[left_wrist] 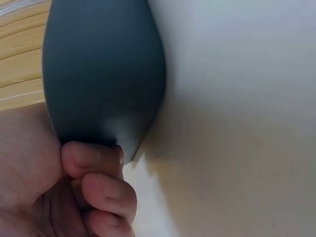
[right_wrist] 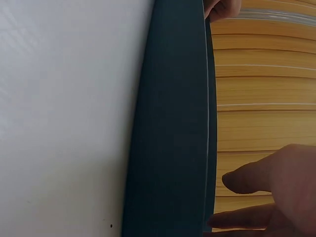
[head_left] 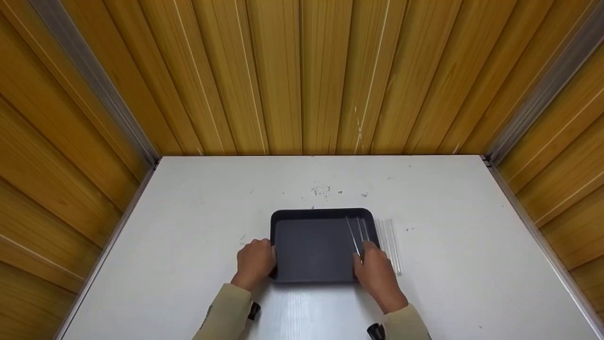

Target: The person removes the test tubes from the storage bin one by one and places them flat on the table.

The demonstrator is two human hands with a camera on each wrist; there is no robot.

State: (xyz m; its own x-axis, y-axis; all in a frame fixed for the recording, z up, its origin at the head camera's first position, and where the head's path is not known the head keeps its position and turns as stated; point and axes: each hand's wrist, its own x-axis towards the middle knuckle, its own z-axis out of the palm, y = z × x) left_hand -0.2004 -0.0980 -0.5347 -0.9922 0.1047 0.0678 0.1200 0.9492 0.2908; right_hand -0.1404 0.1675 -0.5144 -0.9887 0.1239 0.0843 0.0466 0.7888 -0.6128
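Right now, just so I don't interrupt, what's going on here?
A person's left grip holds a dark tray by its left side on the white table. The right grip is at the tray's right side, by thin clear rods over it; whether it pinches one is unclear. Other clear rods lie right of the tray.

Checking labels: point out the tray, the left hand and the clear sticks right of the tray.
Tray (head_left: 309, 250): head view, bare floor.
Left hand (head_left: 255, 259): head view, back of hand.
Clear sticks (head_left: 391, 245): head view, middle of the row.
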